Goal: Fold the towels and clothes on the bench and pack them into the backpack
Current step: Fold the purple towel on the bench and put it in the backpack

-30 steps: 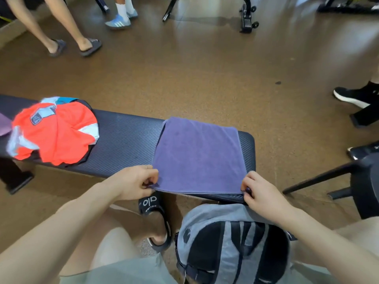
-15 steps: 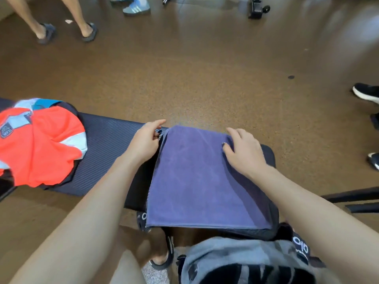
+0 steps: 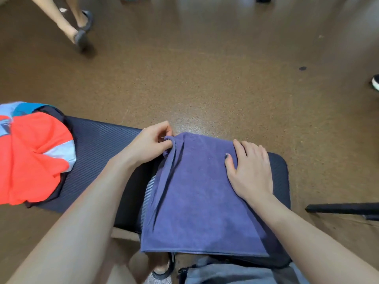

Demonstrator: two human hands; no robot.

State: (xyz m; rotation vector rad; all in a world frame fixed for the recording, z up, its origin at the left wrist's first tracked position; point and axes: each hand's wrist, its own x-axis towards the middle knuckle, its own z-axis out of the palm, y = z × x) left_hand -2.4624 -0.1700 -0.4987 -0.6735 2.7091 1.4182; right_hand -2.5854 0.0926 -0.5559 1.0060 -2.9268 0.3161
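Note:
A folded purple towel point(image 3: 196, 193) lies across the right end of the black padded bench point(image 3: 102, 144). My left hand point(image 3: 149, 144) pinches the towel's far left corner, which is bunched and lifted a little. My right hand point(image 3: 250, 171) lies flat with straight fingers on the towel's far right part. An orange shirt with grey and teal patches point(image 3: 30, 156) is heaped on the bench's left end. The grey backpack point(image 3: 235, 271) sits on the floor just below the bench's near edge, only its top showing.
Brown floor stretches beyond the bench. A person's legs in dark slippers point(image 3: 81, 35) are at the top left. A shoe point(image 3: 375, 82) shows at the right edge. A black bar point(image 3: 344, 209) lies at the right. My slipper point(image 3: 164, 269) is beside the backpack.
Both hands went from the towel's near edge to its far edge. My left hand now pinches and gathers the far left corner; my right hand has settled flat on the towel.

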